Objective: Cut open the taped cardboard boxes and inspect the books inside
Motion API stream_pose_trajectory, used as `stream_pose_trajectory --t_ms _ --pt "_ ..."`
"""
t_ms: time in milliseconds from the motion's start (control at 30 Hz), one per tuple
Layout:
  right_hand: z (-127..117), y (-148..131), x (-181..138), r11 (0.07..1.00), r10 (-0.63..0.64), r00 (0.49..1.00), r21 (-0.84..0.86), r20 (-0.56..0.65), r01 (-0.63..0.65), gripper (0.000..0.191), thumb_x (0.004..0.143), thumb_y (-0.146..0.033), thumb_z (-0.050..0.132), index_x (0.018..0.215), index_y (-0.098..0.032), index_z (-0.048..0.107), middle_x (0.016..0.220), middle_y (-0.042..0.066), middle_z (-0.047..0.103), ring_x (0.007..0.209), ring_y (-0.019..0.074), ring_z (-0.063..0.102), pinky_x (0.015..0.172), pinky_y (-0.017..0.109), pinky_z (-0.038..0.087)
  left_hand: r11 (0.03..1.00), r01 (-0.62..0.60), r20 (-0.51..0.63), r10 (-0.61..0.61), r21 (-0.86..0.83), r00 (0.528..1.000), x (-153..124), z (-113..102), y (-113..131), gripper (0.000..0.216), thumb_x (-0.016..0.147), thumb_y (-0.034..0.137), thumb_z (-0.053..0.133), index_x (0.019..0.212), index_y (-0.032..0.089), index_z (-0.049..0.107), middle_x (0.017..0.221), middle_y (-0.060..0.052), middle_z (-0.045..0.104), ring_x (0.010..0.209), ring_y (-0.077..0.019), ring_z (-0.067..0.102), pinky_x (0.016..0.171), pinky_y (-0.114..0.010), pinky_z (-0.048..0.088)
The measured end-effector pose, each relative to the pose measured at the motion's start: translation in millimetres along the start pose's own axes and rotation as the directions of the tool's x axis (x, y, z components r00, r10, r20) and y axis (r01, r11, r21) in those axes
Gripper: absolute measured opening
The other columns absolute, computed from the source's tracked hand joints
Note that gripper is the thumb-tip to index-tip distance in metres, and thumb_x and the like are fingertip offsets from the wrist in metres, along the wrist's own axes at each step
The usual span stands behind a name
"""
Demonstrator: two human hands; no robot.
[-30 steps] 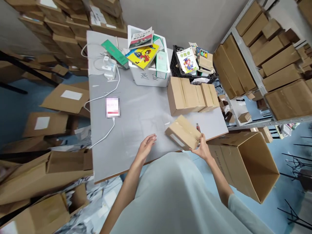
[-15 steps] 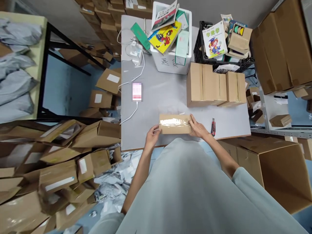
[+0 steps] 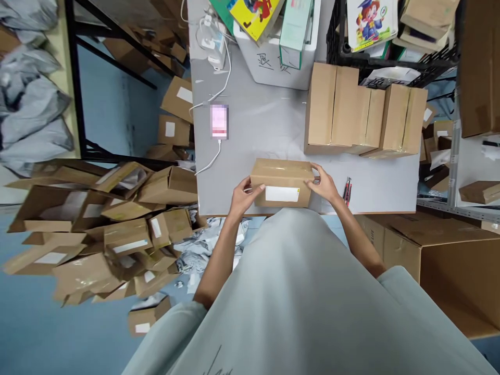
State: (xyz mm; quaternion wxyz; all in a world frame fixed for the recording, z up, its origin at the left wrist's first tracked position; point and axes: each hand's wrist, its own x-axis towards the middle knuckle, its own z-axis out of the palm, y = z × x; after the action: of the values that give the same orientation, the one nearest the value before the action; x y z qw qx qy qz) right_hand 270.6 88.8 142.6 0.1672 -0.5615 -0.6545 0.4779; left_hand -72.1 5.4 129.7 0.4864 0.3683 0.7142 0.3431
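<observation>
While my left grip [image 3: 242, 196] is clamped on the left end of the small box [image 3: 281, 176], my right grip [image 3: 324, 185] is clamped on its right end, with fingers spread over the top corner there. The small box lies flat on the tabletop [image 3: 258, 130] at the near edge, about midway along it, with its long side parallel to that edge. Clear tape shines across its top, and a white label [image 3: 282, 194] sits on the face turned toward me.

Just to the right of my right grip, close to the near edge, lies a red-and-black cutter [image 3: 347, 190]. Behind the small box, toward the right edge, a row of cardboard boxes [image 3: 363, 117] stands side by side, touching one another. Toward the left edge lies a phone [image 3: 219, 121]; its white cable [image 3: 213, 159] trails off toward the near left corner.

At the far edge stands a white bin [image 3: 273, 70] with handwriting on its side and books stacked in it. A black crate [image 3: 339, 49] full of books stands beside it toward the far right corner.

Off the tabletop, a large open carton [image 3: 449, 260] sits below the near right corner. A heap of cartons [image 3: 117, 219] covers the floor to the left, with grey mailer bags [image 3: 35, 109] beyond it.
</observation>
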Motion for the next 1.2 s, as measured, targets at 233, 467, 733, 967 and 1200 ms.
stream_pose_trajectory --t_ms 233,467,733,967,1200 --pt "26 30 21 0.975 0.111 0.994 0.195 -0.008 -0.108 0.083 0.097 -0.074 0.069 0.162 -0.025 0.055 0.170 0.020 0.058 0.123 0.0337 0.079 0.113 0.052 0.062 0.995 0.091 -0.065 -0.093 -0.028 0.994 17 7 -29 0.053 0.088 0.049 0.079 0.131 0.018 0.077 0.142 -0.016 0.079 0.126 -0.0310 0.075 0.116 -0.049 0.058" --pt "40 52 -35 0.905 0.265 0.953 0.304 0.145 -0.298 0.075 0.093 -0.079 0.070 0.139 -0.020 0.074 0.149 0.018 0.075 0.136 0.0332 0.073 0.120 0.055 0.057 0.935 0.304 -0.081 -0.323 -0.185 0.943 -20 -3 -68 0.059 0.089 0.065 0.079 0.127 0.020 0.075 0.147 -0.019 0.074 0.136 -0.0324 0.072 0.114 -0.050 0.061" --pt "53 27 -52 0.906 0.258 0.964 0.330 0.066 -0.265 0.086 0.075 -0.076 0.091 0.139 -0.020 0.077 0.150 0.015 0.076 0.139 0.0355 0.071 0.120 0.053 0.059 0.964 0.193 -0.129 -0.219 -0.183 0.967 -37 7 -69 0.055 0.097 0.072 0.064 0.113 0.020 0.073 0.111 -0.012 0.083 0.107 -0.0257 0.080 0.102 -0.042 0.065" --pt "32 9 -41 0.974 0.136 0.974 0.203 -0.180 -0.099 0.079 0.091 -0.083 0.071 0.134 -0.018 0.081 0.128 0.017 0.078 0.119 0.0342 0.077 0.113 0.054 0.062 0.977 0.011 -0.270 -0.070 -0.213 0.960 -32 -12 -38 0.027 0.102 0.045 0.065 0.113 0.020 0.061 0.098 -0.010 0.085 0.086 -0.0214 0.084 0.089 -0.039 0.069" --pt "42 10 -23 0.983 0.162 0.967 0.121 -0.195 -0.141 0.078 0.090 -0.085 0.070 0.130 -0.019 0.083 0.121 0.017 0.078 0.114 0.0346 0.075 0.113 0.055 0.061 0.952 0.090 -0.214 -0.157 -0.292 0.964 -23 -12 -30 0.013 0.091 0.030 0.071 0.098 0.020 0.066 0.093 -0.010 0.086 0.090 -0.0245 0.085 0.090 -0.042 0.070"
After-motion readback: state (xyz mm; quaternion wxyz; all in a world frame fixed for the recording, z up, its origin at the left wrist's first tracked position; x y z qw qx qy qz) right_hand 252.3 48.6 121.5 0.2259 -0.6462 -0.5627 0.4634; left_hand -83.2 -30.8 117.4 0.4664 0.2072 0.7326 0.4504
